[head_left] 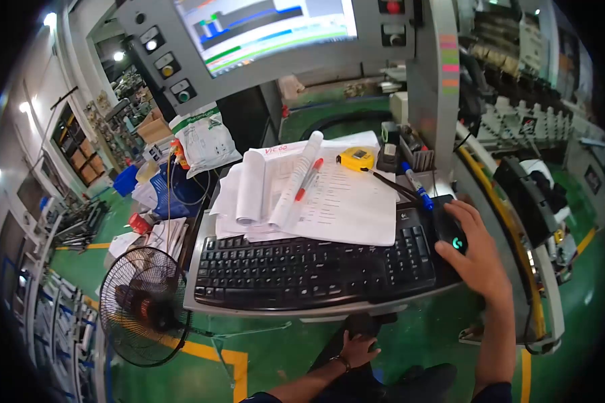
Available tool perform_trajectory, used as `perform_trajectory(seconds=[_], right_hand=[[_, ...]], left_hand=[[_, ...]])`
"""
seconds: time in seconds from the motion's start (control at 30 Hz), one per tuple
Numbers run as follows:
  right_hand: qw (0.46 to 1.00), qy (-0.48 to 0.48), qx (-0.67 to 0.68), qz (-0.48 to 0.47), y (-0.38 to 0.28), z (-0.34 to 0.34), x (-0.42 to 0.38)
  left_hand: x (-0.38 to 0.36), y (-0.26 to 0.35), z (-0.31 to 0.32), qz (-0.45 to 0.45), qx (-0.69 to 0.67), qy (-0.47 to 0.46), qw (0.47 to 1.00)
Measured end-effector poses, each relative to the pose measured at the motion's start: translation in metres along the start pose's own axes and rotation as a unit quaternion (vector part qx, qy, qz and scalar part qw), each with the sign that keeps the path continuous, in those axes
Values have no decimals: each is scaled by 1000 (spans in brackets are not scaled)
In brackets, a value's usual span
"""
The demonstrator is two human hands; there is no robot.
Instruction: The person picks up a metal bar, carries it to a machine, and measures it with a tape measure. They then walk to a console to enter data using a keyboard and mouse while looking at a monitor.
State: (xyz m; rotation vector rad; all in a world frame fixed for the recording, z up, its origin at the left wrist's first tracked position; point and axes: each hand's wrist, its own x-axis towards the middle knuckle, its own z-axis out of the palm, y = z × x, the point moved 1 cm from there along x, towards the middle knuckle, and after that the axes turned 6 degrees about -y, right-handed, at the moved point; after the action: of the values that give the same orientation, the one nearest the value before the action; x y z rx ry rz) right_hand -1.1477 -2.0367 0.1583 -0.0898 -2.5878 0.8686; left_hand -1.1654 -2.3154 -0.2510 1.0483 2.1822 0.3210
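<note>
My right hand [480, 255] rests around a black computer mouse [448, 225] with a glowing logo, the thumb on one side and the fingers on the other. The mouse sits at the right end of a black keyboard [302, 272]. Below the desk edge, my left hand [357, 350] lies on my dark-clothed leg, fingers spread and holding nothing. Papers [349, 215], partly curled, cover the keyboard's upper part, with a red pen [309, 180] on top. A yellow tape measure [356, 158] and a blue marker [418, 187] lie near the mouse.
A control panel with a lit screen [269, 30] and buttons hangs above the desk. At left stand a black fan [143, 305] and a white plastic bag [205, 142]. A yellow rail [501, 215] runs along the right, beside machinery. Yellow lines mark the green floor [275, 356].
</note>
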Motion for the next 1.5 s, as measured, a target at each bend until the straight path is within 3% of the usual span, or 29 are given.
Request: perform_trajectory(seconds=[0.07, 0.2, 0.23, 0.37, 0.47, 0.53, 0.63, 0.73, 0.87, 0.97, 1.1, 1.23, 1.5], right_hand=[[999, 17, -48, 17, -2, 3, 5], [990, 33, -104, 92, -13, 12, 14], [987, 35, -105, 116, -15, 16, 14], [991, 94, -85, 34, -1, 30, 14], [990, 124, -46, 40, 4, 35, 8], [987, 154, -39, 28, 0, 35, 4], [984, 167, -56, 17, 4, 37, 6], [986, 159, -47, 33, -1, 32, 2], [980, 197, -16, 23, 2, 36, 3], [981, 194, -16, 22, 1, 35, 3], [978, 203, -25, 32, -3, 33, 1], [980, 193, -29, 33, 0, 36, 3], [979, 195, -51, 35, 5, 38, 3]], left_hand=[[-5, -8, -8, 15, 29, -25, 999], [-17, -21, -9, 38, -87, 4, 995], [-29, -20, -11, 44, -88, 48, 994], [-88, -26, -39, 90, -256, 99, 957], [-171, -6, -105, 119, -294, 198, 928], [-214, 4, -150, 123, -243, 294, 916], [-278, 22, -216, 140, -214, 448, 857], [-314, 18, -267, 145, -141, 583, 787], [-325, -14, -328, 76, -41, 692, 717], [-311, -52, -356, 58, -95, 704, 701], [-296, -84, -382, 64, -163, 622, 763], [-284, -103, -386, 85, -252, 558, 786], [-286, -89, -382, 81, -212, 553, 802]])
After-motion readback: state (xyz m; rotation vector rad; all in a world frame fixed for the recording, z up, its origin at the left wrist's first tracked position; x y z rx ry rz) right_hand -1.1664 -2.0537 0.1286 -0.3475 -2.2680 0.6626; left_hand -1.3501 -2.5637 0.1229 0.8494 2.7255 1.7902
